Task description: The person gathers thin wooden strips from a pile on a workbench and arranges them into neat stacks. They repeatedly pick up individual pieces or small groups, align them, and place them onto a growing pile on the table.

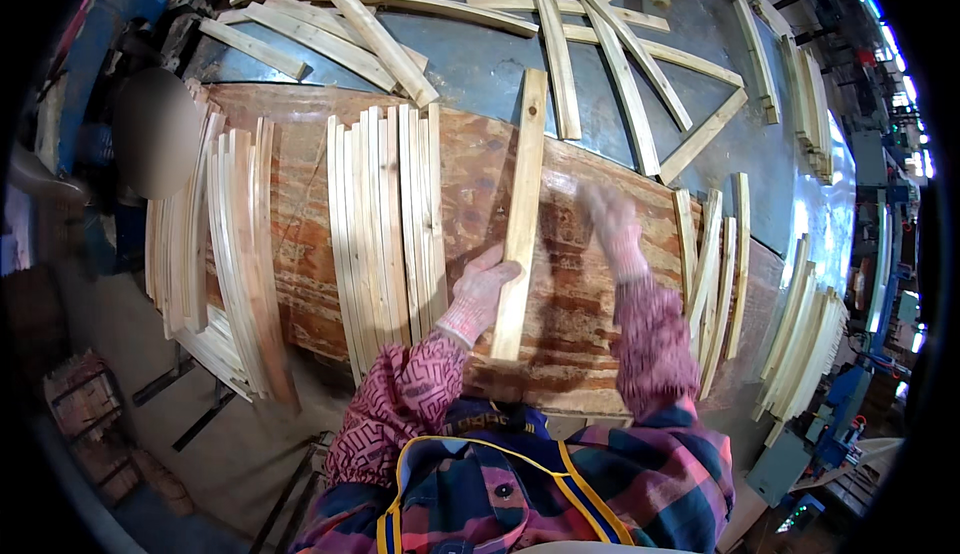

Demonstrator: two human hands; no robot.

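Note:
A pale wooden slat (526,184) with a dark knot near its far end stands lengthwise in front of me. My left hand (480,290), in a light knit glove, is closed around the slat's left edge, thumb on its face. To the right of the slat is my right hand (614,229), also gloved and apart from the wood; motion smears its fingers. Both are over a worn reddish-brown plywood board (480,174). Left of my left hand, several slats (385,214) lie side by side in a row.
More slats (240,244) are grouped at the board's left end, beside a person (155,134). Several loose slats (340,29) lie crisscrossed on the blue-grey metal table (465,64) beyond. Other slats (712,274) rest along the right side, and a stack (805,344) stands farther right.

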